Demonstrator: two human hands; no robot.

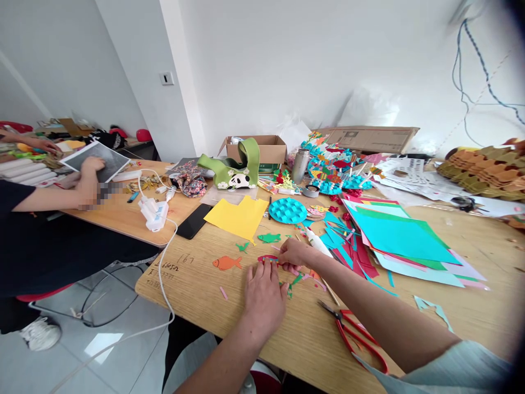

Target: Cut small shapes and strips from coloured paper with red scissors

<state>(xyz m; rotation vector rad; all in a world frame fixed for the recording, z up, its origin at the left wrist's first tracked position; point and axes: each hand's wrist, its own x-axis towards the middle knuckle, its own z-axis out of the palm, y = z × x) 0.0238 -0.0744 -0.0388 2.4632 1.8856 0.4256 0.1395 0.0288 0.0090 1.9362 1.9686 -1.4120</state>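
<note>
Both hands meet over a small red paper cutout lying on the wooden table. My left hand lies on the table with its fingers stretched out, fingertips on the cutout's near edge. My right hand is closed in a pinch at the cutout's right end and holds a thin pink strip. An orange paper fish lies to the left. A green paper fish lies just beyond. Small paper scraps are scattered around the hands.
Red-handled scissors lie near my right forearm. Stacked coloured sheets, a yellow sheet, a teal paper disc, a black phone and a white power strip sit beyond. Another person works at the left.
</note>
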